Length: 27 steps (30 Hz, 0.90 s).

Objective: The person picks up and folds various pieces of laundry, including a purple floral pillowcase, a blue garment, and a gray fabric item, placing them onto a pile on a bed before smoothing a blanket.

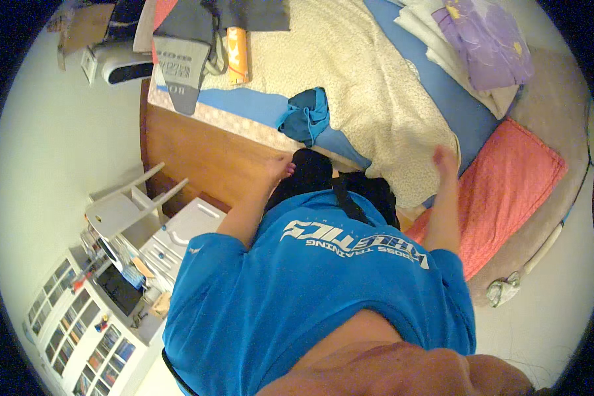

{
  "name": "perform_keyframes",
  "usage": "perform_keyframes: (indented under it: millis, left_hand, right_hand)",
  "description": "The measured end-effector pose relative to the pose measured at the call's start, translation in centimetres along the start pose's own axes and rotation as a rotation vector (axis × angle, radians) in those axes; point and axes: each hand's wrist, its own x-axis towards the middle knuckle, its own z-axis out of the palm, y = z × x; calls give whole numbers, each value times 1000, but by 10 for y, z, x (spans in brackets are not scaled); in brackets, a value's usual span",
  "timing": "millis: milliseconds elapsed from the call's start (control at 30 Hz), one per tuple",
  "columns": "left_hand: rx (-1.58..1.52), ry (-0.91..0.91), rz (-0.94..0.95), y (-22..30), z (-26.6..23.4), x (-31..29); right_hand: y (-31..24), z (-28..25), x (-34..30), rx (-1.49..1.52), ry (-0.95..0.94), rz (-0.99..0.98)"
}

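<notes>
My left hand (282, 168) hangs beside my black trousers (311, 173), close to the wooden side of the bed. Its fingers are curled in, and nothing shows in them. My right hand (445, 160) is held out over the edge of a cream patterned blanket (376, 99) on the bed. Motion smears its fingers, and I see no object there. Ahead of me, a crumpled dark teal cloth with bright blue edging (305, 117) lies at the near edge of the bed, apart from both hands.
A grey printed garment (185, 66) and an orange tube-shaped package (237, 56) lie on the bed's left part. Folded purple bedding (485, 46) is at the far right, above a red mat (508, 191). A white chair (115, 211) stands to my left.
</notes>
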Motion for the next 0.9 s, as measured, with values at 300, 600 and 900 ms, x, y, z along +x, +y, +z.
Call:
perform_keyframes:
  millis: [300, 600, 900]
  left_hand:
    - [155, 300, 256, 74, 34, 73]
    - [390, -939, 425, 116, 131, -32]
    - [436, -1520, 448, 177, 107, -156]
  right_hand:
    - [32, 166, -116, -1006, -351, -174]
    - [-9, 179, -63, -777, -34, -75]
    - [-46, 294, -103, 39, -374, 102]
